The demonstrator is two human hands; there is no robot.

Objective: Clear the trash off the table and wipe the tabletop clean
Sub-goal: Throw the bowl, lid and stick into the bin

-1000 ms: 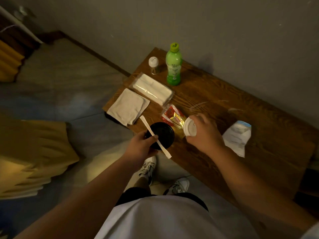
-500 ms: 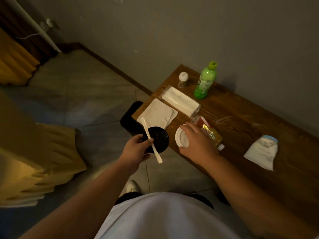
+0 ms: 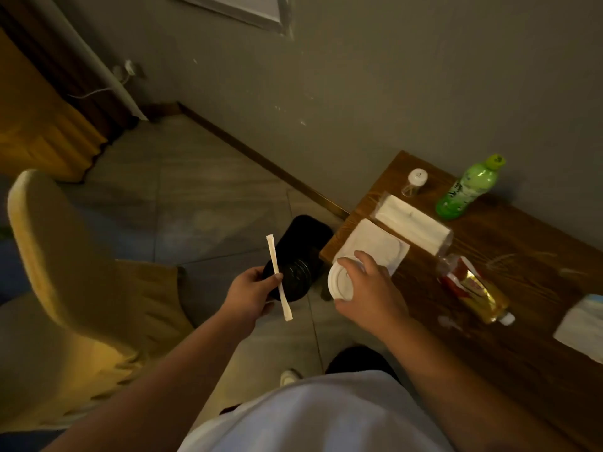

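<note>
My left hand grips a black round lid together with a white wrapped straw, off the table's left end, above the floor. A white cup lid sits in my right hand, just past the wooden table's near-left corner. A black trash bin stands on the floor just behind both hands, by that corner. On the table lie a red and yellow snack wrapper and a crumpled white paper at the right edge.
A folded white cloth, a pack of tissues, a small white-capped shaker and a green bottle stand at the table's far-left end. A yellow chair fills the left side. The wall runs close behind the table.
Both hands have moved left off the tabletop, carrying the black lid, straw and white lid over to the bin. The view has swung left, showing the bin and the chair.
</note>
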